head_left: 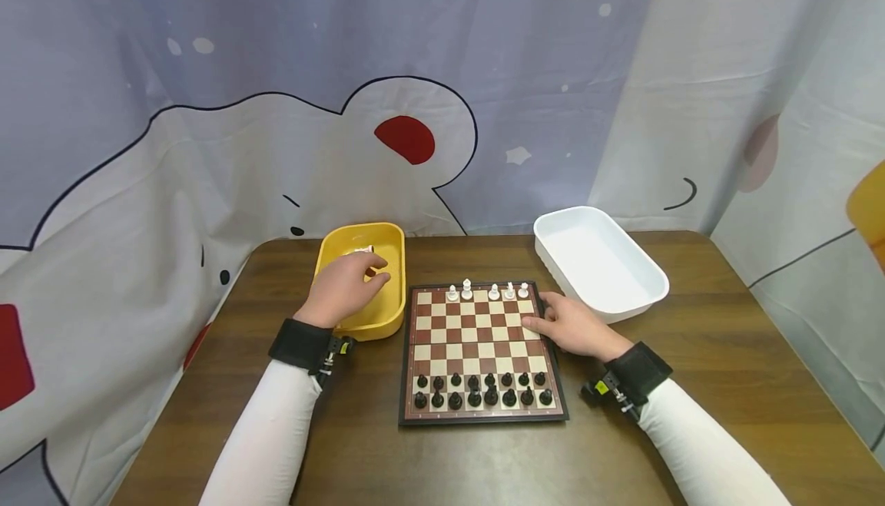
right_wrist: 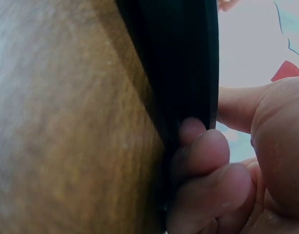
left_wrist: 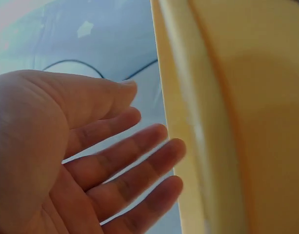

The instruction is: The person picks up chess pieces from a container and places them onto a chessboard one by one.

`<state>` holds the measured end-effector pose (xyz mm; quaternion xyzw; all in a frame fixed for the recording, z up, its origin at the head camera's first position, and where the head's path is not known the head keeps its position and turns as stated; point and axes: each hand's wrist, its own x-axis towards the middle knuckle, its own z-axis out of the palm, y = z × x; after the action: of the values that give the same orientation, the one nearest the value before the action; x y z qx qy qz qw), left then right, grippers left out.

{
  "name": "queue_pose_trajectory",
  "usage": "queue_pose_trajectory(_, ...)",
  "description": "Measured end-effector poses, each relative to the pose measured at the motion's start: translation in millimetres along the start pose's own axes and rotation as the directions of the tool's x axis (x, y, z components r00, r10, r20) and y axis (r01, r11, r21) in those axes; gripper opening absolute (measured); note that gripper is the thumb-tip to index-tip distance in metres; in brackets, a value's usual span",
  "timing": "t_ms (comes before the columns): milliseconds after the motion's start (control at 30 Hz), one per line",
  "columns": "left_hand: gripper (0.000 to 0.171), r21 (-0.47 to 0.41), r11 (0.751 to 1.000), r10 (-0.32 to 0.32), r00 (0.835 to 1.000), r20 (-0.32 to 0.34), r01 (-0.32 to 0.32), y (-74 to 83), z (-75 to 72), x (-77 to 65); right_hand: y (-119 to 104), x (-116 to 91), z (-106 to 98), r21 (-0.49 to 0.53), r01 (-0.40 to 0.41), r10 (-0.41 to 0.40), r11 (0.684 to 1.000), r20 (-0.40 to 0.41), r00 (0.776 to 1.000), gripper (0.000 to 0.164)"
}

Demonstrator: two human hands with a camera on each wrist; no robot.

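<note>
Over yellow tray (head_left: 389, 308), L hand (head_left: 344, 289) loose, nothing seen held; white pc (head_left: 364, 249) in tray, just past its fingers, axis unclear, L nearer. R hand (head_left: 579, 326) grips chessboard (head_left: 477, 350) R edge.

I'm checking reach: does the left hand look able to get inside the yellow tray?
Probably yes: the left hand looks empty and relaxed over the yellow tray, which has no lid.
</note>
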<state>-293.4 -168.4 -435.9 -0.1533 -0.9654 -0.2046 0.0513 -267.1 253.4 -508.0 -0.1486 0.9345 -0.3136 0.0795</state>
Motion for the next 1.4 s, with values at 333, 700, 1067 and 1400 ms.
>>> queue_pose_trajectory(333, 0.041, 0.077, 0.995, -0.072, 0.995, 0.075, 0.066, -23.4, -12.0, -7.7, -1.1, -1.3, -0.2, 0.005, -0.002, 0.002, 1.000, -0.009, 1.000, 0.088)
queue_pose_trajectory(700, 0.045, 0.156, 0.977, -0.168, 0.972, 0.163, 0.142, -31.5, -17.3, -9.1, 0.0, -1.0, 0.3, 0.009, 0.001, -0.001, 1.000, -0.007, 1.000, 0.089)
queue_pose_trajectory(1067, 0.034, 0.223, 0.964, -0.195, 0.954, 0.227, 0.144, -21.5, -14.3, -10.1, 1.5, -0.7, 0.9, 0.008, 0.003, -0.002, 1.000, -0.008, 1.000, 0.088)
queue_pose_trajectory(1400, 0.005, 0.257, 0.953, -0.224, 0.948, 0.227, 0.163, -14.3, -8.6, -13.6, 1.8, -0.4, 1.1, 0.006, 0.011, -0.011, 1.000, -0.003, 1.000, 0.088)
